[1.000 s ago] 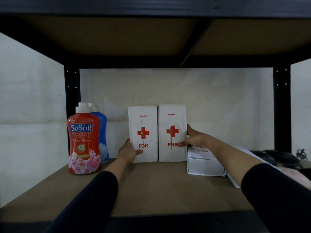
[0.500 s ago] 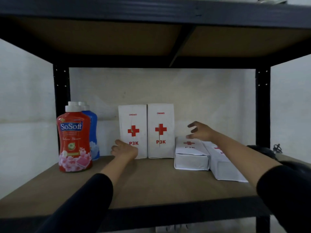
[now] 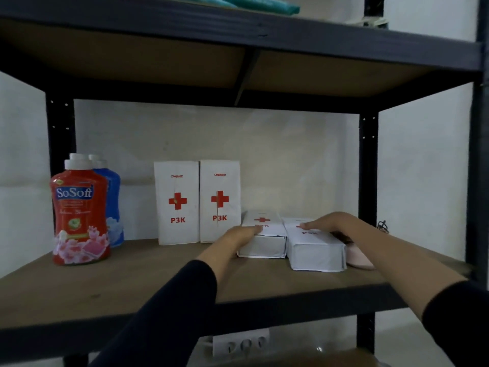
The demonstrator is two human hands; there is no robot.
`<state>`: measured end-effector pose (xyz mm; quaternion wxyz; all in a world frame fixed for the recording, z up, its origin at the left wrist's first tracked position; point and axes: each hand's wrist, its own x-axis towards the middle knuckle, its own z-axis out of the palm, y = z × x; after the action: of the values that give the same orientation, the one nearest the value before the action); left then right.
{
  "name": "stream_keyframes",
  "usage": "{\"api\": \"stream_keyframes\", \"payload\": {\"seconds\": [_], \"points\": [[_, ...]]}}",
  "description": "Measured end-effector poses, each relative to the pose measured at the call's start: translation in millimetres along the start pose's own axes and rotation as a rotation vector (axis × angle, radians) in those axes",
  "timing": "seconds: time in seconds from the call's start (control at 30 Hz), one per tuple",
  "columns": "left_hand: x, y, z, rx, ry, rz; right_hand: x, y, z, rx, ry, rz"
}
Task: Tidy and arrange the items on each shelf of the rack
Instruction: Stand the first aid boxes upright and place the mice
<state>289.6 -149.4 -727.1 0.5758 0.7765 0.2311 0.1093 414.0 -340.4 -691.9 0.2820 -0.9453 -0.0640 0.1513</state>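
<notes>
Two white cardboard first-aid boxes stand upright; two flat white boxes remain under my left hand and right hand, both laid flat.

The shelf is a brown board, matt and faintly grainy like pressed wood; the rack frame looks like dark painted metal, dull, with small punched holes; the red bottle is glossy plastic with a shiny printed label and a white plastic cap; the blue bottle behind it is glossy plastic too; the four white boxes are matt paperboard, creased and split along the fronts; the sleeves are dark matt cloth.
</notes>
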Motion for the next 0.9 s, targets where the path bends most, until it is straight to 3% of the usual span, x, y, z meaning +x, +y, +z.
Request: {"api": "stream_keyframes", "payload": {"seconds": [0.37,0.57,0.67,0.9], "points": [[-11,13,-2,-0.327,-0.143,0.002,-8,1,4,0.011,0.012,-0.038],[-5,13,-4,-0.289,-0.125,0.047,-11,8,2,0.094,0.156,-0.135],[-3,13,-11,-0.228,-0.111,0.082,-9,9,-5,0.28,0.223,-0.204],[-13,8,-34,-0.113,-0.232,0.193,-26,12,-9,0.546,0.264,-0.316]]}}
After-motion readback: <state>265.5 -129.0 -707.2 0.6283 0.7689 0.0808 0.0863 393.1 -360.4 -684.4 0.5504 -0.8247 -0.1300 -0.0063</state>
